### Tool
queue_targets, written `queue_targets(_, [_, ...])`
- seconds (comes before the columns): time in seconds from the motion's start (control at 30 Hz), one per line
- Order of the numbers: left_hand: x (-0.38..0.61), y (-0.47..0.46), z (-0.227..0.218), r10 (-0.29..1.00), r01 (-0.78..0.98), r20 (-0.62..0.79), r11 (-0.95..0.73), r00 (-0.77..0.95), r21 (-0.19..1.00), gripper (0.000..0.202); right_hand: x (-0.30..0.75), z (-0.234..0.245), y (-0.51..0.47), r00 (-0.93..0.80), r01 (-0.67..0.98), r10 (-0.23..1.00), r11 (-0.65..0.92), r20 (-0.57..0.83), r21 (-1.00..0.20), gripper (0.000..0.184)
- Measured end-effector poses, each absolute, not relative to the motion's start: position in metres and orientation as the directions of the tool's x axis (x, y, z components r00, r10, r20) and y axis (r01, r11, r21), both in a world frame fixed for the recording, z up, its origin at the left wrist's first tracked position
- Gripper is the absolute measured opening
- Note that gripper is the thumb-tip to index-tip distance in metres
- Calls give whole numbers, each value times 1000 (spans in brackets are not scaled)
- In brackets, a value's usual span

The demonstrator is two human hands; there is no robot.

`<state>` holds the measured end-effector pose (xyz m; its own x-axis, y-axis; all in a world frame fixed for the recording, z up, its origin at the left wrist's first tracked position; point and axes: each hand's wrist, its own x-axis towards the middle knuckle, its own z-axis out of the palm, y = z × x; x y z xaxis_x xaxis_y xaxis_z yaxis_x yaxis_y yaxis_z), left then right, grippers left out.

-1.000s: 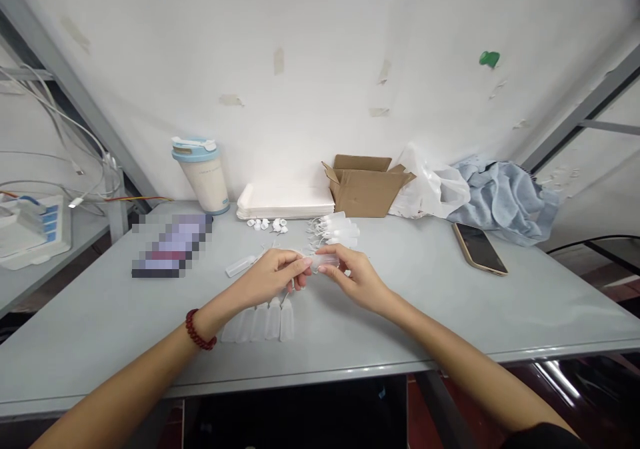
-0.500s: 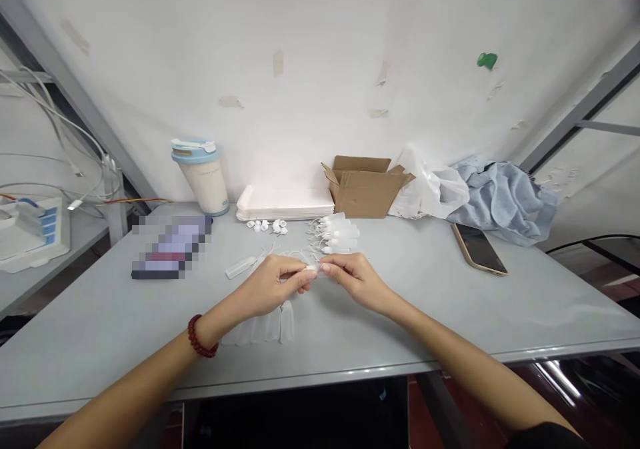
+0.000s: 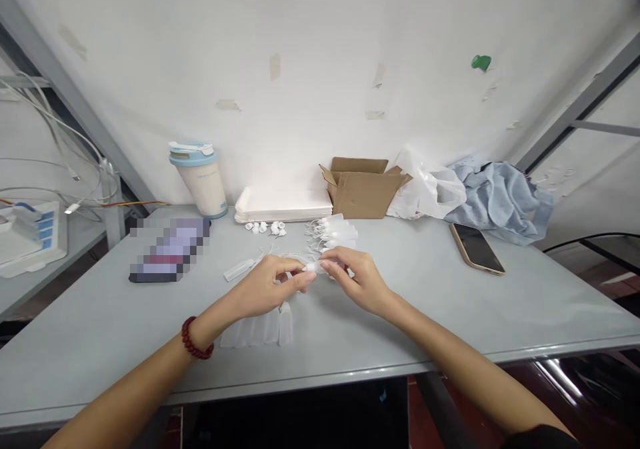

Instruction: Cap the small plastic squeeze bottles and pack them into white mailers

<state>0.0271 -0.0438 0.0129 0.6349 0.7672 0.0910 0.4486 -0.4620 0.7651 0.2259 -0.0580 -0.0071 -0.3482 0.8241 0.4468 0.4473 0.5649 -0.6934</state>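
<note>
Fingers of the left hand [image 3: 273, 288] and the right hand [image 3: 363, 279] are closed on one small bottle [image 3: 313, 267], held between them. If their squeeze is uneven, it may slip and disturb the row [image 3: 285, 327] lying nearer than the left fingers.

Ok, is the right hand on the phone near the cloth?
No, the right hand works with the left hand at a small bottle, and the phone lies apart from both.
</note>
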Motion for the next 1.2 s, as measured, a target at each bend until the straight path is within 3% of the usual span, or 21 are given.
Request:
queue_targets(0.1, [28,-42,10,793,430,-7,-322,609,844,45,228,-12,-57,-390,496,749,661,535,-563,24])
queue_targets(0.2, [29,-41,8,777,373,-9,-292,630,881,43,228,-16,-56,-430,500,694,716,578,-488,23])
queue_targets(0.4, [30,-45,8,779,403,104,-428,618,809,43,226,-13,-57,-445,466,748,663,493,-586,26])
queue_targets(0.6, [31,-46,0,679,420,331,-691,655,588,37,225,-5,-58,-416,414,850,493,323,-765,36])
queue_targets(0.8, [31,-46,-12,433,459,549,-883,715,98,24,226,-12,-51,-412,241,902,243,128,-939,44])
queue_targets(0.9, [32,-47,-14,356,462,569,-885,741,-48,21,225,-16,-48,-415,167,908,136,55,-977,47])
queue_targets(1.07, [32,-42,-15,425,475,547,-878,721,56,19,224,-14,-47,-397,116,918,37,-12,-993,48])
queue_targets(1.2, [30,-39,-12,553,462,473,-833,686,303,21,224,-12,-48,-376,175,925,116,42,-978,46])
